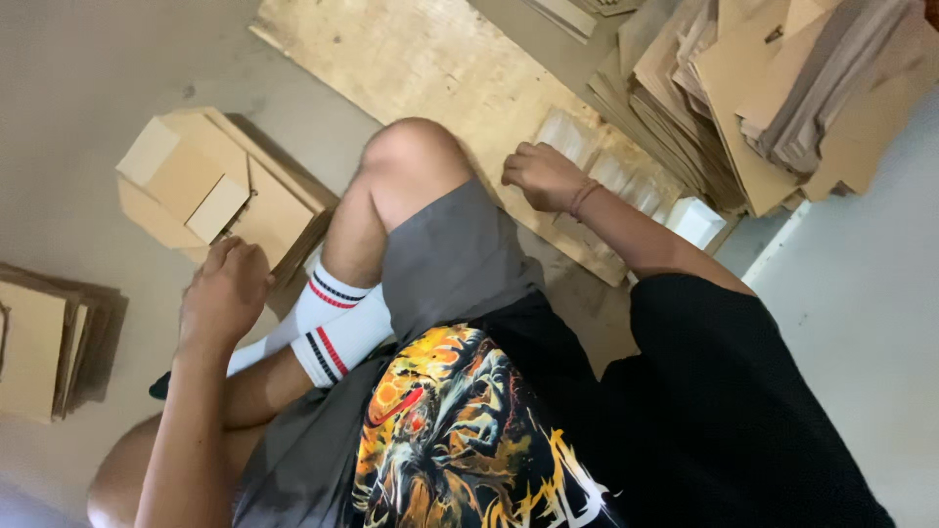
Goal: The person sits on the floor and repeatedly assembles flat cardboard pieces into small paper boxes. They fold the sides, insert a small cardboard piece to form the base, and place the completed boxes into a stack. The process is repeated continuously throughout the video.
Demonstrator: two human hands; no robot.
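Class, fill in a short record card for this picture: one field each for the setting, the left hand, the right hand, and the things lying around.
Setting: person seated on the floor, knee raised
Left hand: fingers curled, at the edge of a folded cardboard box
Right hand: fingers curled, resting on a flat board beside clear packets
Around: pile of flattened cardboard beyond the right hand; smaller cardboard stack by the left

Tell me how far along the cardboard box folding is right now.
Done: one folded box sits on the floor, with a small stack of flat pieces beside it. In hand: the left hand is closed just below that box, though I cannot tell if it grips anything; the right hand rests on the wooden board. Left: a big heap of flat cardboard blanks lies unfolded.
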